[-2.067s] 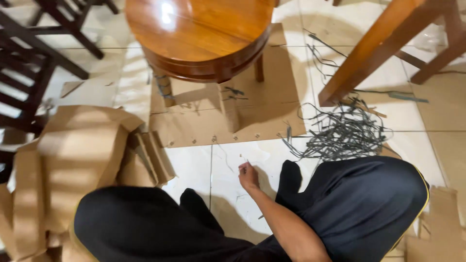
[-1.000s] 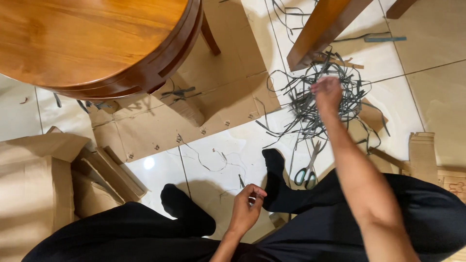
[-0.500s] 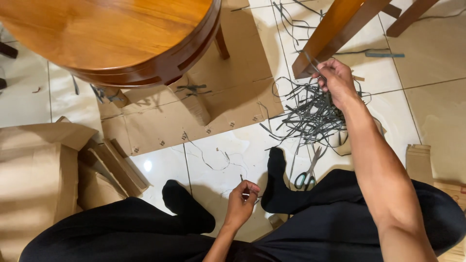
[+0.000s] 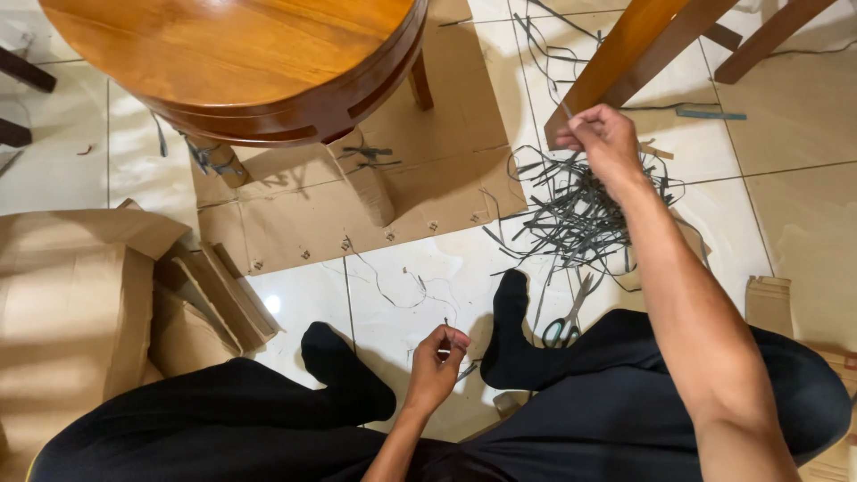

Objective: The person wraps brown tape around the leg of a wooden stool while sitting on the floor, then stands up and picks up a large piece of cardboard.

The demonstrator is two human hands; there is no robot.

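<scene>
Head view: the right hand pinches a grey strip, lifting it from the tangled pile of strips on the floor tiles. The left hand pinches a thin strip end between the knees. Judging by this, sorting is underway; drawing the strand free calls for a steady pull.

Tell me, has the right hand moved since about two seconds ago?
Yes. The right hand, out of view then, now pinches strips above the grey strip pile, beside the slanted wooden leg.
</scene>
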